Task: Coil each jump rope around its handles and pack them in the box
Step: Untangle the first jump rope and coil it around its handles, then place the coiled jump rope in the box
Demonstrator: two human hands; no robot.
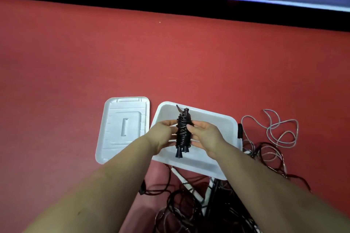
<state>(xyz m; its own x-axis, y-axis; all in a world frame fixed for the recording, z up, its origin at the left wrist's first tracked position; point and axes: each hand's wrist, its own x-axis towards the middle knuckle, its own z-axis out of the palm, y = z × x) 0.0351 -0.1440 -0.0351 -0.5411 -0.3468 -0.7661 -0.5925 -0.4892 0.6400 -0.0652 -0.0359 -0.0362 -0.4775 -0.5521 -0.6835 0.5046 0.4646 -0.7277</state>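
Observation:
A black jump rope (pixel 183 132) is wound tightly around its two black handles, whose ends stick out at the bottom. I hold the bundle upright over the open white box (pixel 217 121). My left hand (pixel 164 134) grips its left side and my right hand (pixel 205 134) grips its right side, fingers around the coils. The box's inside looks empty where it shows behind my hands.
The white lid (pixel 121 128) lies flat to the left of the box on the red floor. A tangle of loose ropes (pixel 193 200), dark with white handles, lies near me below the box. A grey rope (pixel 274 130) sprawls to the right.

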